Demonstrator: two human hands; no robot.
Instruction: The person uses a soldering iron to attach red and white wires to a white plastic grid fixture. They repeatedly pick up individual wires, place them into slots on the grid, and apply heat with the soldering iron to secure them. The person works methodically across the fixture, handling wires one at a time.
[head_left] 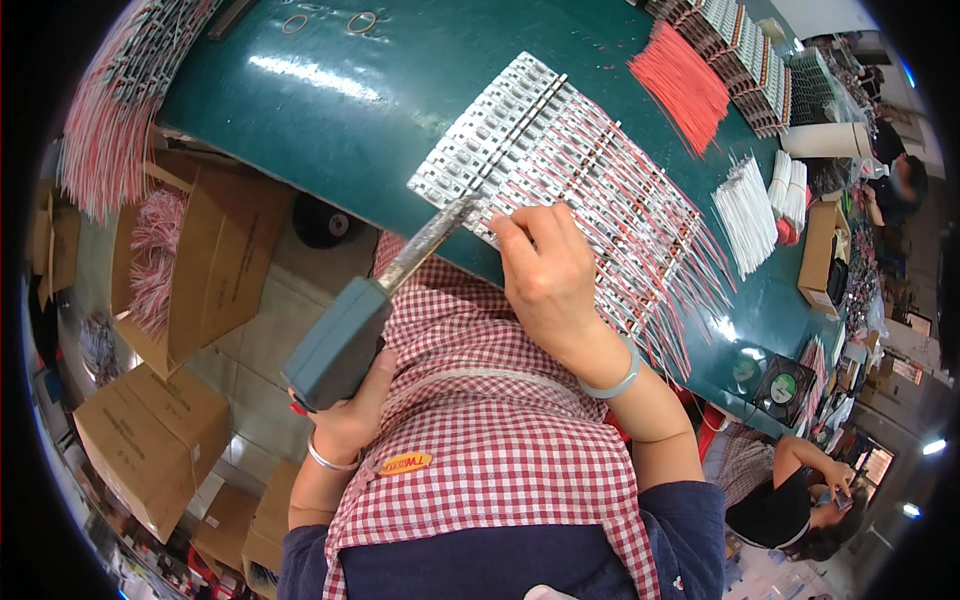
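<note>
My left hand [350, 415] grips the blue-grey body of a soldering gun [340, 340]. Its long metal barrel slants up and right, and the far end reaches the near edge of a panel of small white circuit boards [490, 130]. Red and white wires [640, 230] lie in rows over the right part of that panel and trail off its right side. Close to the barrel's end, my right hand [548, 275] is held over the panel's near edge with thumb and forefinger pinched together. What sits between those fingertips is too small to make out.
On the green table [300, 130] lie red wires [685, 85], white wires [745, 215] and two rings [362, 22]. Stacked boards [740, 60] stand far right; a small fan [785, 388] is near right. Wired boards [125, 90] overhang at left, above cardboard boxes [150, 440]. Another person [790, 500] sits lower right.
</note>
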